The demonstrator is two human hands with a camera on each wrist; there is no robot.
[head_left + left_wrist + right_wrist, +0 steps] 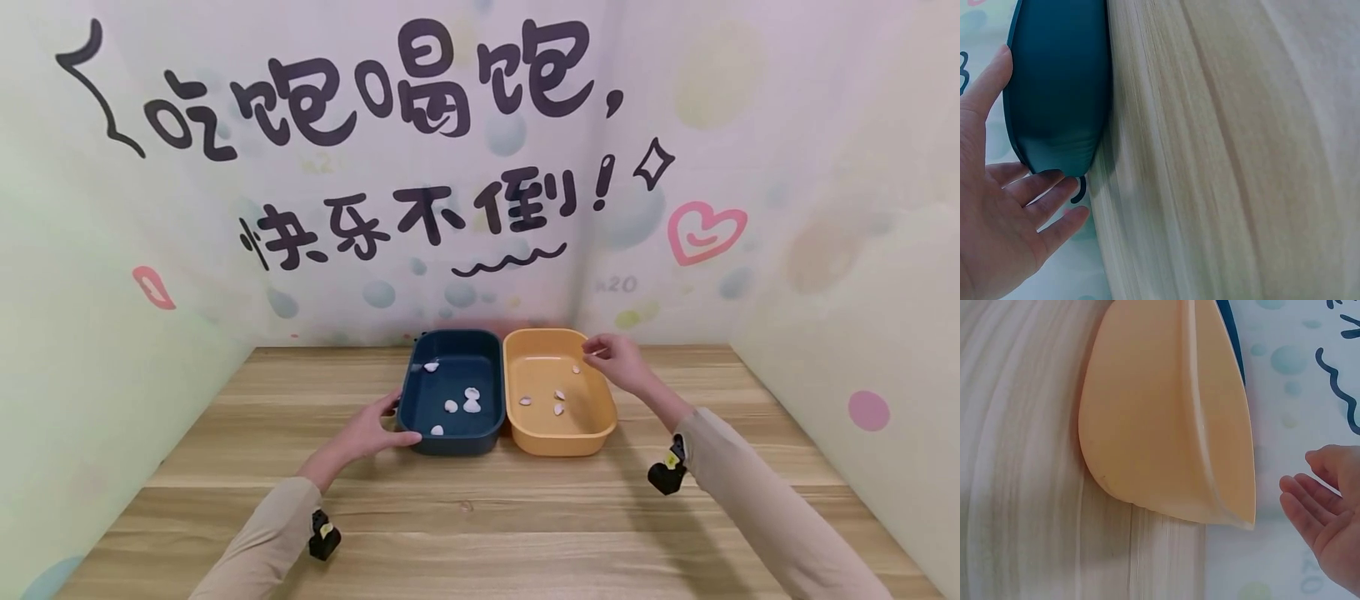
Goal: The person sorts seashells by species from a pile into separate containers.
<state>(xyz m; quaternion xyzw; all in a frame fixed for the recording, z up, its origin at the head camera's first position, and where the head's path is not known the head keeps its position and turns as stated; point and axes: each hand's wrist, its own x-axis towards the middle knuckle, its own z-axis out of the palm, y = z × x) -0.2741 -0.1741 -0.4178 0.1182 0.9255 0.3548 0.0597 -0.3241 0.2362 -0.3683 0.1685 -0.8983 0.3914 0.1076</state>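
A dark blue plastic basin point(452, 445) and a yellow one point(564, 445) stand side by side on the table. Several small white shell-like pieces point(472, 407) lie in the blue basin; several smaller pale ones point(558, 409) lie in the yellow. My left hand point(367, 433) rests against the blue basin's left side, thumb at the near rim, its spread fingers fairly straight in the left wrist view. Over the yellow basin's far right rim is my right hand point(617, 360). Its fingers are loosely bent with nothing visible between them in the right wrist view.
The wood-grain table point(465, 525) runs back to a printed wall cloth point(420, 275) with dark lettering, close behind both basins. Pale side walls point(862, 333) flank the table. A small black camera point(667, 471) is strapped at each sleeve cuff.
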